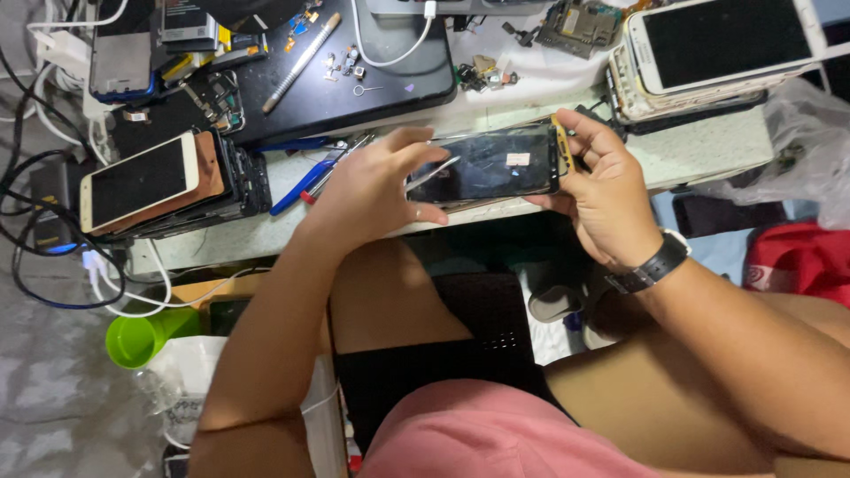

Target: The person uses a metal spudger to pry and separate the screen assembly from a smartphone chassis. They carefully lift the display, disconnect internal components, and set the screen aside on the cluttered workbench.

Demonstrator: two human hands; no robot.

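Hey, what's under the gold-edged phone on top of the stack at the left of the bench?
Under the gold-edged phone lies a brown panel, then several dark phone bodies. Their count and the bench beneath are covered.

Single view, head-worn camera. Looks steeply down over the person's own lap and forearms toward the front edge of the desk (699, 155), which runs across the upper part of the frame. Close range: both hands sit near centre, arms entering from the bottom. Far edge of the frame cuts the desk off; floor (53, 389) visible lower left. No second view to compare.
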